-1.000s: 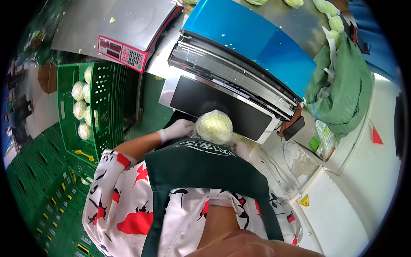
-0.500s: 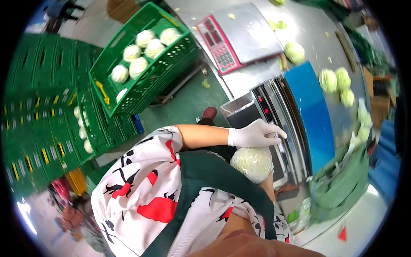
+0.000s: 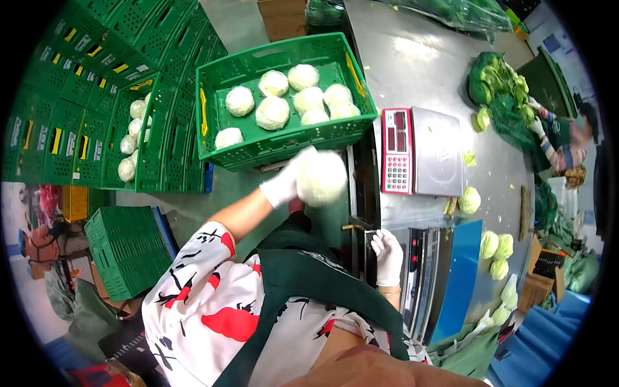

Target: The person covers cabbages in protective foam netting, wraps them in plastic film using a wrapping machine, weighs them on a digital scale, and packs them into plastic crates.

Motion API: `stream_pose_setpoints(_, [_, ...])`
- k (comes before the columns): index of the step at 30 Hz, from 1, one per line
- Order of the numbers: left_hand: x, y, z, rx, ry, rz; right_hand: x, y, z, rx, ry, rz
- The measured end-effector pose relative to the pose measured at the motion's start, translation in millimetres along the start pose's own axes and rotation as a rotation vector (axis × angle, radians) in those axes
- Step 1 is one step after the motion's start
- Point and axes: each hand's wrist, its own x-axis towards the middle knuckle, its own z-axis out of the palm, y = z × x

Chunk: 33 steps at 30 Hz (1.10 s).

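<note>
My left hand (image 3: pixel 288 180), in a white glove, grips a round pale cabbage (image 3: pixel 322 179) from its left side. This cabbage is blurred by motion and hangs in front of the green crate (image 3: pixel 258 151). In that crate lie several film-wrapped cabbages (image 3: pixel 272 113). My right hand (image 3: pixel 388 258), also gloved, is empty beside the wrapping machine (image 3: pixel 420 277), its fingers loosely bent and slightly apart. A blue panel (image 3: pixel 456 277) forms the machine's right side.
A red-and-white scale (image 3: pixel 412 151) stands on the metal table (image 3: pixel 380 58). Unwrapped cabbages (image 3: pixel 498 269) sit right of the machine. Stacked green crates (image 3: pixel 84 116) are at left. A co-worker (image 3: pixel 567 135) handles leafy cabbages in a green net (image 3: pixel 509 122) at far right.
The cabbage has moved with my left hand from the machine leftwards to the crate. My right hand has come away from under it. The view has turned, showing more of the crate and table.
</note>
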Motion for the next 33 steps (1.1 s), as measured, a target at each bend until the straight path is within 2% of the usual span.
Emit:
stream_pose_setpoints(1, [2.7, 34.2, 4.0, 0.049, 0.139, 0.158, 8.4, -5.9, 17.7, -0.001, -0.031, -0.005])
stream_pose_setpoints(3, [31.3, 86.9, -40.4, 0.34, 0.218, 0.524, 21.5, -17.7, 58.0, -0.02, -0.066, -0.024])
stream_pose_setpoints(5, [42.5, 138.1, -60.8, 1.014, 0.329, 0.864, 25.6, -24.8, 100.2, -0.059, -0.074, -0.048])
stream_pose_setpoints(6, [57.6, 152.3, -79.3, 1.082, 0.414, 0.845, 33.2, -19.5, 110.9, -0.082, -0.093, -0.071])
stream_pose_setpoints(9, [55.7, 172.2, -101.0, 1.842, 0.486, 0.636, 43.6, -6.5, 147.4, -0.072, -0.128, -0.042])
stream_pose_setpoints(10, [58.5, 170.6, -115.8, 1.674, 0.348, 0.425, 48.5, -2.1, 154.5, -0.056, -0.142, 0.0])
stream_pose_setpoints(11, [55.2, 171.6, -120.1, 1.716, 0.212, 0.263, 50.2, -2.5, 164.6, -0.086, -0.148, 0.036])
stream_pose_setpoints(13, [46.1, 168.9, -129.2, 1.8, 0.156, 0.283, 58.2, -4.5, 177.1, -0.134, -0.195, 0.061])
stream_pose_setpoints(15, [18.0, 180.1, -118.0, 1.639, 0.278, 0.462, 74.1, -16.1, 188.3, -0.216, -0.201, 0.051])
stream_pose_setpoints(17, [-6.2, 194.7, -127.5, 1.538, 0.487, 0.76, 97.9, -36.0, 199.7, -0.306, -0.176, -0.052])
stream_pose_setpoints(19, [-33.9, 216.3, -148.7, 1.667, 0.897, 1.024, 135.9, -64.6, 213.7, -0.508, -0.121, -0.219])
stream_pose_setpoints(21, [-72.5, 241.8, -156.3, 1.636, 1.259, 1.038, 206.7, -87.3, 200.6, -0.797, -0.111, -0.486])
stream_pose_setpoints(23, [-92.6, 258.5, -192.3, 1.618, 1.559, 0.871, 262.2, -119.9, 232.8, -1.048, 0.012, -0.574])
stream_pose_setpoints(25, [-105.5, 271.0, -212.9, 1.228, 1.392, 0.584, 353.8, -126.6, 239.4, -1.143, 0.212, -0.77])
stream_pose_setpoints(26, [-97.9, 267.3, -252.4, 1.185, 1.257, 0.648, 385.7, -132.8, 252.7, -1.297, 0.245, -0.792])
stream_pose_setpoints(27, [-103.0, 271.6, -232.3, 0.976, 1.025, 0.609, 447.9, -124.9, 244.6, -1.278, 0.205, -0.887])
stream_pose_setpoints(29, [-101.5, 287.0, -249.3, 0.863, 1.061, 0.429, 475.2, -135.5, 279.1, -0.935, -0.286, -0.374])
stream_pose_setpoints(31, [-93.5, 287.0, -258.6, 0.804, 1.106, 0.533, 491.1, -127.0, 303.5, -1.096, -0.171, -0.356])
stream_pose_setpoints(32, [-92.2, 291.6, -248.0, 0.604, 1.048, 0.465, 500.7, -121.9, 310.7, -1.126, -0.125, -0.352])
stream_pose_setpoints(33, [-90.7, 291.1, -244.2, 0.571, 1.031, 0.499, 502.9, -118.2, 308.4, -1.055, -0.104, -0.353])
